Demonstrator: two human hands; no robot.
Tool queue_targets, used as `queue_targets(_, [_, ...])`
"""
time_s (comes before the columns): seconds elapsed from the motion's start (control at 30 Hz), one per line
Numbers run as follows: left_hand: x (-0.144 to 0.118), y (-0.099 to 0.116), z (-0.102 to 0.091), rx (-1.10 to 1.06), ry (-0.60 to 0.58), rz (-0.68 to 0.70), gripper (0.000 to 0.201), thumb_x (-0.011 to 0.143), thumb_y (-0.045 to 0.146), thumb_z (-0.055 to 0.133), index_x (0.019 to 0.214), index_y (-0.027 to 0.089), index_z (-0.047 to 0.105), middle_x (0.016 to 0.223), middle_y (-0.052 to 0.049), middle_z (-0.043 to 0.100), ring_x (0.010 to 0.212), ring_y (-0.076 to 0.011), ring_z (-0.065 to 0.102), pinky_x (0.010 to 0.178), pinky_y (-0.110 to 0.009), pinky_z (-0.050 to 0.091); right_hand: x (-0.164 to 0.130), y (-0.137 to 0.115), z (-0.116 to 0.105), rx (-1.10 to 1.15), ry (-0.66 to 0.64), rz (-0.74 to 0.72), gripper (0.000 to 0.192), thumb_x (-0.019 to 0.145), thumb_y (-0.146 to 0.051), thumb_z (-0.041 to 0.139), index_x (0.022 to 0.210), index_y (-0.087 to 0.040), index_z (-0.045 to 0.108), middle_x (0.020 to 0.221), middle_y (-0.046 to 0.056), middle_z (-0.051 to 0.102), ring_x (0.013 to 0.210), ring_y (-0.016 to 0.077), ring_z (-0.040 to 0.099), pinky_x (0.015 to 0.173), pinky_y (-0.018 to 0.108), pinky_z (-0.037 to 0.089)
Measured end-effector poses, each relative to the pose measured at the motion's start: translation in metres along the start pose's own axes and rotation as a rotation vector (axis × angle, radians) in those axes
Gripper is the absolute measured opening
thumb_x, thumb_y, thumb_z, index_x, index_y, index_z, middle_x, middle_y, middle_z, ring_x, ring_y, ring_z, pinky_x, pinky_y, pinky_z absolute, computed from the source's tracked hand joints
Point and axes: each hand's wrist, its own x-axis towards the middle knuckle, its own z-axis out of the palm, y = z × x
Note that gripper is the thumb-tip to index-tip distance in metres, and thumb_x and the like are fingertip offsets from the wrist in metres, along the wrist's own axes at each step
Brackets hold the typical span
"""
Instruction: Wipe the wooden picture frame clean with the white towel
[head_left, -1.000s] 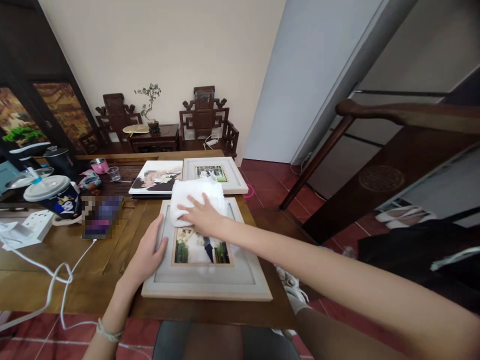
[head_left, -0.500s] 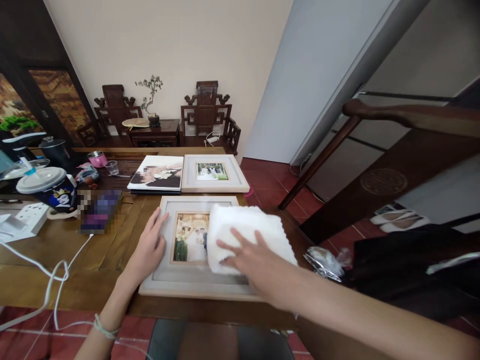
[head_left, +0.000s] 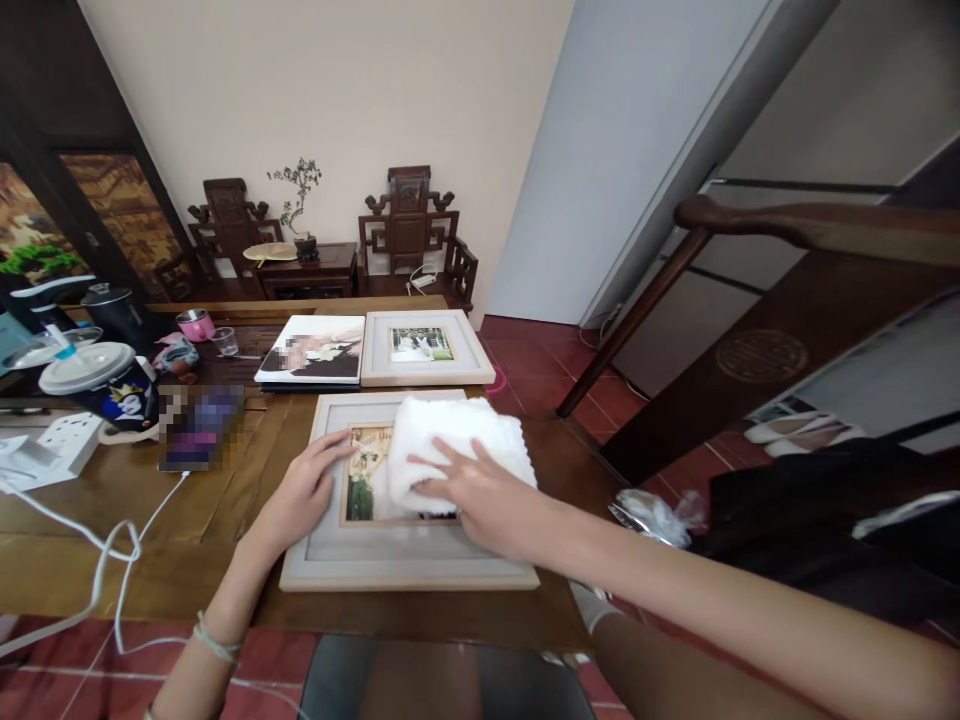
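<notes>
A pale wooden picture frame [head_left: 409, 583] lies flat near the table edge, with a wedding photo [head_left: 363, 497] in its middle. My right hand [head_left: 484, 500] presses a folded white cloth [head_left: 465, 425] onto the frame, its visible fingers spread across the cloth. The cloth covers most of the photo's right part. On the frame's left side rests my left hand [head_left: 304, 495], fingers stretched toward the photo's upper left corner.
Behind lie a second framed photo [head_left: 469, 350] and a white-edged photo panel [head_left: 311, 348]. Leftward are a phone [head_left: 201, 428], a lidded cup [head_left: 97, 385], a small clear cup [head_left: 225, 341] and white cables [head_left: 101, 560]. A wooden chair back [head_left: 750, 340] stands at right.
My right hand has slid the cloth left and slightly away from me across the frame. My left hand's fingers have shifted inward, toward the photo. The view has moved slightly.
</notes>
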Motion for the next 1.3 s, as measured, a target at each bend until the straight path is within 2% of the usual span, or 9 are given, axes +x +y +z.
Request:
queue_targets(0.13, [-0.001, -0.004, 0.002, 0.018, -0.004, -0.054, 0.051, 0.081, 0.007, 0.035, 0.127, 0.016, 0.057, 0.142, -0.01, 0.051, 0.133, -0.0219, 0.046, 0.115, -0.046, 0.031, 0.014, 0.02, 0.0, -0.222, 0.056, 0.137, 0.082, 0.064, 0.01, 0.043, 0.14, -0.02, 0.047, 0.157, 0.006, 0.025, 0.143, 0.0414, 0.014, 0.103, 0.072, 0.024])
queue_targets(0.27, [-0.002, -0.002, 0.004, 0.008, 0.015, -0.092, 0.044, 0.091, 0.018, 0.036, 0.131, 0.016, 0.053, 0.147, -0.012, 0.045, 0.137, -0.0224, 0.04, 0.116, -0.047, 0.029, 0.006, -0.005, -0.004, -0.254, -0.052, 0.148, 0.078, 0.065, 0.006, 0.053, 0.139, -0.016, 0.049, 0.156, 0.012, 0.026, 0.14, 0.0483, 0.017, 0.101, 0.075, 0.024])
queue_targets(0.43, [-0.004, 0.001, 0.01, -0.005, 0.029, -0.14, 0.043, 0.096, 0.037, 0.039, 0.134, 0.02, 0.051, 0.152, -0.01, 0.038, 0.144, -0.0233, 0.027, 0.118, -0.049, 0.021, -0.014, -0.069, -0.007, -0.069, -0.252, -0.036, 0.082, 0.061, -0.003, 0.064, 0.139, -0.024, 0.049, 0.156, 0.009, 0.028, 0.138, 0.0485, 0.023, 0.101, 0.073, 0.03])
queue_targets(0.6, [-0.003, -0.006, 0.014, 0.006, 0.073, -0.126, 0.043, 0.098, 0.031, 0.031, 0.133, 0.018, 0.052, 0.147, -0.012, 0.045, 0.141, -0.0224, 0.034, 0.117, -0.048, 0.025, -0.003, -0.089, 0.008, 0.024, -0.096, -0.296, 0.065, 0.074, -0.014, 0.061, 0.138, -0.022, 0.049, 0.157, 0.007, 0.024, 0.141, 0.0458, 0.014, 0.106, 0.074, 0.02])
queue_targets(0.73, [-0.003, -0.01, 0.013, 0.031, 0.06, -0.101, 0.042, 0.097, 0.027, 0.032, 0.132, 0.017, 0.053, 0.144, -0.013, 0.048, 0.14, -0.0232, 0.036, 0.117, -0.049, 0.027, -0.002, -0.08, 0.003, 0.001, -0.151, -0.276, 0.068, 0.069, -0.009, 0.065, 0.136, -0.019, 0.052, 0.156, 0.009, 0.027, 0.14, 0.0455, 0.018, 0.105, 0.073, 0.024])
queue_targets(0.93, [-0.004, -0.009, 0.013, 0.048, 0.031, -0.074, 0.041, 0.096, 0.026, 0.034, 0.132, 0.017, 0.053, 0.143, -0.012, 0.049, 0.141, -0.0238, 0.033, 0.116, -0.05, 0.027, -0.029, -0.053, -0.037, -0.013, -0.301, -0.002, 0.048, 0.067, 0.006, 0.053, 0.1, -0.022, 0.074, 0.124, 0.011, 0.065, 0.114, 0.0357, 0.058, 0.091, 0.053, 0.048])
queue_targets(1.0, [-0.004, -0.008, 0.013, 0.038, 0.023, -0.066, 0.042, 0.096, 0.025, 0.035, 0.134, 0.02, 0.052, 0.144, -0.011, 0.048, 0.142, -0.0239, 0.032, 0.116, -0.051, 0.027, -0.03, -0.037, -0.042, -0.047, -0.297, 0.095, 0.051, 0.067, 0.007, 0.05, 0.1, -0.022, 0.075, 0.114, 0.014, 0.069, 0.11, 0.0339, 0.062, 0.089, 0.048, 0.049])
queue_targets(1.2, [-0.004, -0.007, 0.011, 0.033, 0.021, -0.066, 0.041, 0.096, 0.026, 0.036, 0.133, 0.021, 0.054, 0.144, -0.01, 0.049, 0.142, -0.0246, 0.032, 0.116, -0.051, 0.028, 0.002, 0.031, -0.02, -0.162, 0.013, 0.106, 0.071, 0.064, 0.01, 0.041, 0.12, -0.025, 0.066, 0.148, 0.005, 0.044, 0.141, 0.0322, 0.027, 0.103, 0.058, 0.036])
queue_targets(1.3, [-0.004, -0.007, 0.012, 0.042, 0.037, -0.08, 0.04, 0.095, 0.027, 0.037, 0.131, 0.02, 0.055, 0.142, -0.01, 0.051, 0.14, -0.0245, 0.035, 0.115, -0.051, 0.03, 0.014, 0.043, -0.005, -0.246, 0.096, 0.113, 0.075, 0.064, 0.011, 0.04, 0.13, -0.021, 0.059, 0.155, 0.004, 0.031, 0.144, 0.0353, 0.016, 0.106, 0.066, 0.027])
